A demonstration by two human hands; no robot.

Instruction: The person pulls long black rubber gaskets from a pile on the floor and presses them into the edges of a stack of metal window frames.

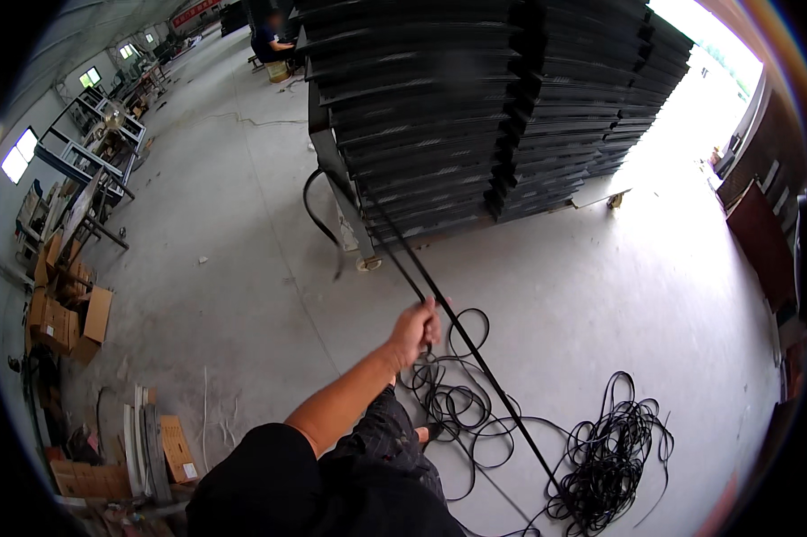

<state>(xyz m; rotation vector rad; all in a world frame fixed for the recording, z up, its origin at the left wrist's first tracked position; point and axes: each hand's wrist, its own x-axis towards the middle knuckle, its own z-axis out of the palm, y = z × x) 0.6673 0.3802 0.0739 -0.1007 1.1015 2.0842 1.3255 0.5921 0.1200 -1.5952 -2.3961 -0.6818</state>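
My left hand [415,331] is stretched forward, closed around a strand of black strap [405,270]. That strand runs from the hand up to the lower left end of a tall stack of dark panels [421,134]. A second taut black strand [502,387] passes just right of the fingers, from the stack down to a tangled heap of strap [609,456]. Loose coils [457,398] lie on the floor below the hand. A curved free length of strap [312,208] hangs at the stack's left corner. My right hand is out of view.
The stack rests on a base with casters [368,264]. A person [271,40] sits at the far left. Cardboard boxes [68,318], a metal frame [94,143] and offcuts [148,447] line the left side. Brown boards [761,242] lean at the right.
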